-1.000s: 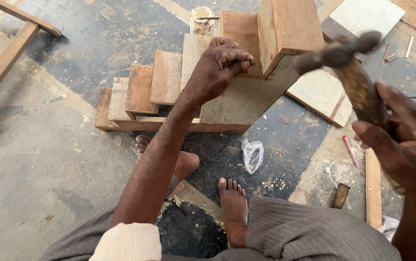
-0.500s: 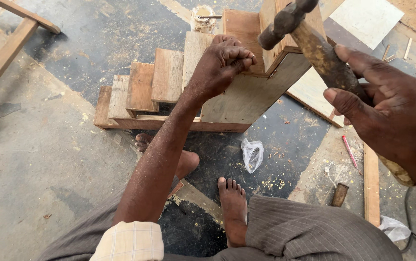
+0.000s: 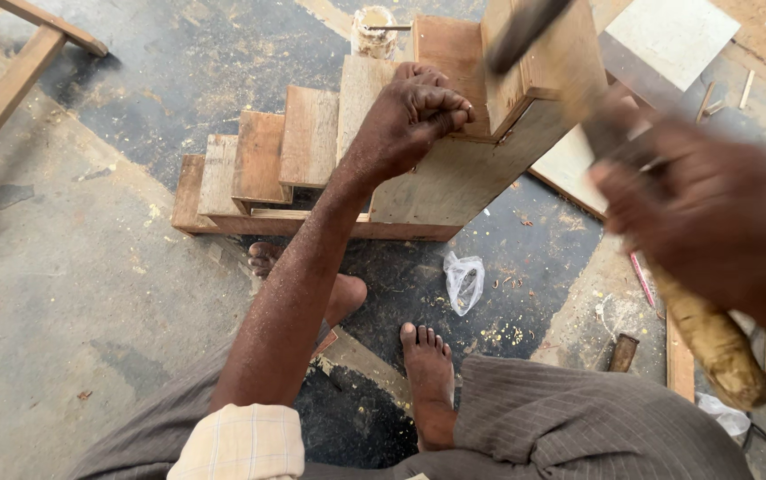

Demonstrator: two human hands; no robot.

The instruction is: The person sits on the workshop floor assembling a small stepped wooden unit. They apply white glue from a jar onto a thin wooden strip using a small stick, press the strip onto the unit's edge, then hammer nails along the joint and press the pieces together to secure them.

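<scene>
A small wooden stair model (image 3: 312, 151) of stepped planks stands on the floor in front of me. My left hand (image 3: 409, 116) rests on its upper steps, fingers curled and pinched at the edge of a plank; what they pinch is too small to see. My right hand (image 3: 712, 213) grips the wooden handle of a hammer (image 3: 707, 333), blurred with motion. The dark hammer head (image 3: 525, 31) hangs over the top step, right of my left fingers.
My bare feet (image 3: 427, 373) stand on the dusty concrete floor. A crumpled plastic bag (image 3: 465, 282) lies near them. Flat boards (image 3: 667, 36) and wood scraps lie at the right. A timber frame (image 3: 9, 80) sits at the upper left. A small tin (image 3: 374, 31) stands behind the stairs.
My right hand has swung the hammer from the far right leftward and down, bringing its head over the top step. My left hand has stayed on the stairs.
</scene>
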